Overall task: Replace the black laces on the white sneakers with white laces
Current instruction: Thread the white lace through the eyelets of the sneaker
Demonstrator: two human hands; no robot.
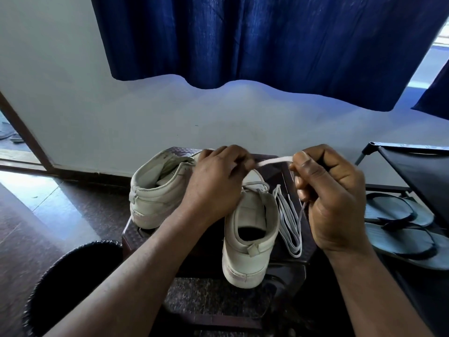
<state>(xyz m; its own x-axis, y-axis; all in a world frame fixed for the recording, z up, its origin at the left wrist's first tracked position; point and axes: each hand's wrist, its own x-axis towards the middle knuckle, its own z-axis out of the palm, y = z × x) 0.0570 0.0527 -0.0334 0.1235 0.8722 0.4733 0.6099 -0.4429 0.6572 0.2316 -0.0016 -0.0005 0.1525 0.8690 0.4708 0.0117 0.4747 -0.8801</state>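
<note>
Both sneakers stood on the small dark table [133, 235], heels toward the person, so the eyelets could be reached from above. The near sneaker [250, 242] sat upright in the middle. The far sneaker [158, 190] stood to its left and further back, partly hidden by the left wrist. A spare lace [289, 222], folded into a long bundle, lay on the table just beside the near sneaker's right side, probably kept ready for the other shoe. No black lace showed anywhere.

A white lace [274, 162] ran taut between the two hands, above the front of the near sneaker. It was most likely being pulled straight and flat before going through the next eyelet.

The left hand [216, 181] hovered over the near sneaker's tongue, back of the hand up, its fingers [239, 161] curled in and pinching one end of the taut stretch. The right hand [332, 198] was raised at the same height, thumb pressed against the forefinger on the lace, the other fingers curled into the palm. A thin tail hung down below that fist (whether it reached the table could not be told). Both forearms came in from the lower edge, angled inward.
</note>
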